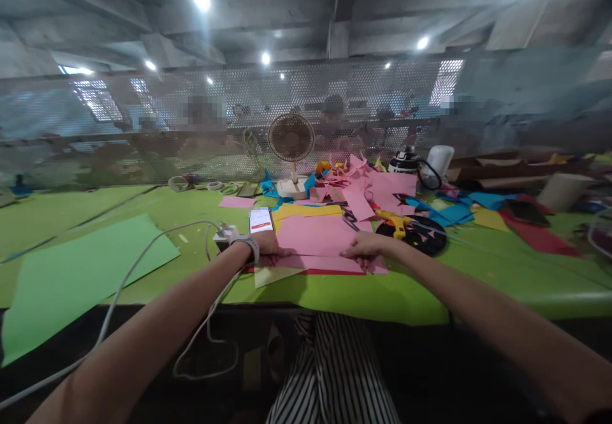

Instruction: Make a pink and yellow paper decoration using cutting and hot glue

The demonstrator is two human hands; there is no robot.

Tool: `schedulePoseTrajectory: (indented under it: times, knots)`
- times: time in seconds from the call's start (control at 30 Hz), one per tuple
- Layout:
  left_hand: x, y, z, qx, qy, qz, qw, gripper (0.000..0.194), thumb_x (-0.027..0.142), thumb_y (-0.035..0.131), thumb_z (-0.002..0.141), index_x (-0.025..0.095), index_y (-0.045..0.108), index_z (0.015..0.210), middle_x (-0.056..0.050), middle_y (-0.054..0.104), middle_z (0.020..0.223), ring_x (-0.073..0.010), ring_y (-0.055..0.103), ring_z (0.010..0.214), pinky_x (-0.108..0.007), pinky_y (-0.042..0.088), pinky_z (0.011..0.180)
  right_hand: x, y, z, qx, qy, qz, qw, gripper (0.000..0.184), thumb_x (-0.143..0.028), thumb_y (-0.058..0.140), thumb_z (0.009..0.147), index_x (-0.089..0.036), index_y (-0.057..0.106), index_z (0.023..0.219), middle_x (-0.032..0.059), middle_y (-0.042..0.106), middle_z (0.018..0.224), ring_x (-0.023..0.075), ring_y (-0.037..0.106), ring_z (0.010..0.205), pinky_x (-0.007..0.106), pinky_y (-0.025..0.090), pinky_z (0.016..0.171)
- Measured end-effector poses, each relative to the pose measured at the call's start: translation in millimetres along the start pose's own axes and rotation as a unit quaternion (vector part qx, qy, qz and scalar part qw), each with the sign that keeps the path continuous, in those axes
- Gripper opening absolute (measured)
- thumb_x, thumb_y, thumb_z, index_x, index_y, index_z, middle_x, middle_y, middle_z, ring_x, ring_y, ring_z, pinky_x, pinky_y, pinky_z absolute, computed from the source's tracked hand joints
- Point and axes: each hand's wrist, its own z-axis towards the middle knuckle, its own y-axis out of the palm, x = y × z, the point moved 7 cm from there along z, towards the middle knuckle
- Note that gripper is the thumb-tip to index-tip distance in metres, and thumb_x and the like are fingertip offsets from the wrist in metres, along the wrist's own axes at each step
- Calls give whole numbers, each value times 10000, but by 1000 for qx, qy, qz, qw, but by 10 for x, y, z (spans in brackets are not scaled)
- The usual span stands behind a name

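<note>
A pink sheet of paper [313, 236] lies in front of me, with a crease or edge running across its front part. My left hand [266, 244] is at its left side, fingers curled and pressed on that line. At the right end of the same line, my right hand [364, 247] holds the sheet with bent fingers. Under the pink sheet, red paper [329, 272] and a pale yellow sheet [275, 275] stick out toward me. A phone with a lit screen [261, 220] stands just beyond my left hand. Scissors [350, 221] lie partly hidden behind the sheet.
A white charger block [224, 237] with cables is beside my left wrist. A yellow glue gun [394, 223] rests on a black round tray [425, 236]. Behind are a small fan [291, 138] and heaped pink scraps [368, 188]. A large green sheet [86, 271] overhangs the table's left edge.
</note>
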Motion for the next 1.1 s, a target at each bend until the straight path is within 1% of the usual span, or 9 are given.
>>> schedulePoseTrajectory:
  times: [0.13, 0.23, 0.37, 0.43, 0.5, 0.7, 0.83, 1.0, 1.1]
  knots:
    - [203, 9, -86, 51, 32, 48, 997, 472, 554, 502, 781, 143, 637, 592, -103, 659, 586, -211, 624, 606, -318, 465, 635, -38, 5, -56, 23, -13, -16, 1000, 410, -481, 653, 754, -156, 514, 546, 9, 602, 407, 113, 572, 345, 189, 482, 390]
    - [491, 110, -183, 119, 93, 68, 986, 492, 550, 381, 857, 145, 650, 930, -147, 685, 929, -268, 622, 874, -369, 448, 766, -62, 16, -103, 50, -22, -33, 998, 425, -499, 622, 771, -173, 489, 533, -8, 586, 391, 114, 571, 349, 192, 475, 395]
    - [838, 422, -231, 113, 219, 80, 966, 455, 535, 455, 854, 266, 535, 1212, -59, 521, 1321, -237, 434, 1233, -343, 304, 1020, -71, 12, -124, 92, -36, -63, 993, 434, -523, 594, 777, -187, 486, 525, -24, 565, 380, 122, 583, 382, 189, 448, 401]
    - [933, 571, -227, 99, 291, 102, 946, 562, 543, 449, 859, 248, 414, 1337, -81, 374, 1440, -248, 306, 1330, -382, 230, 1077, -74, 6, -118, 105, -41, -76, 991, 434, -525, 591, 775, -189, 494, 519, -30, 553, 373, 125, 581, 386, 191, 435, 406]
    - [964, 704, -218, 71, 349, 122, 927, 644, 580, 336, 890, 209, 286, 1414, -103, 276, 1484, -244, 215, 1370, -413, 173, 1102, -81, 13, -114, 103, -43, -81, 990, 422, -521, 594, 772, -189, 501, 529, -35, 547, 373, 127, 580, 384, 193, 428, 403]
    - [884, 765, -179, 78, 353, 127, 924, 650, 609, 236, 899, 241, 241, 1435, -85, 219, 1502, -246, 173, 1382, -444, 156, 1107, -128, -86, -199, 55, -44, -78, 994, 380, -521, 628, 742, -160, 600, 629, 0, 642, 494, 124, 608, 428, 193, 454, 424]
    - [869, 739, -182, 87, 347, 117, 926, 660, 614, 267, 889, 255, 223, 1441, -73, 211, 1502, -271, 165, 1381, -467, 167, 1106, -99, -789, -245, 170, -47, -96, 980, 347, -488, 530, 838, -160, 630, 780, 24, 701, 697, 128, 659, 592, 198, 489, 528]
    - [831, 767, -136, 80, 342, 109, 930, 662, 609, 286, 886, 279, 177, 1450, -78, 177, 1501, -298, 191, 1370, -510, 193, 1096, 62, -2038, -152, 374, 9, -144, 916, 260, -338, 507, 903, -155, 577, 1075, 73, 610, 1088, 186, 610, 912, 376, 507, 780]
    - [812, 767, -119, 86, 345, 101, 929, 662, 598, 318, 882, 313, 133, 1450, -57, 183, 1496, -298, 196, 1369, -515, 213, 1093, 138, -2516, 41, 429, 39, -164, 887, 301, -315, 531, 894, -179, 537, 1162, 81, 556, 1179, 204, 582, 971, 414, 499, 812]
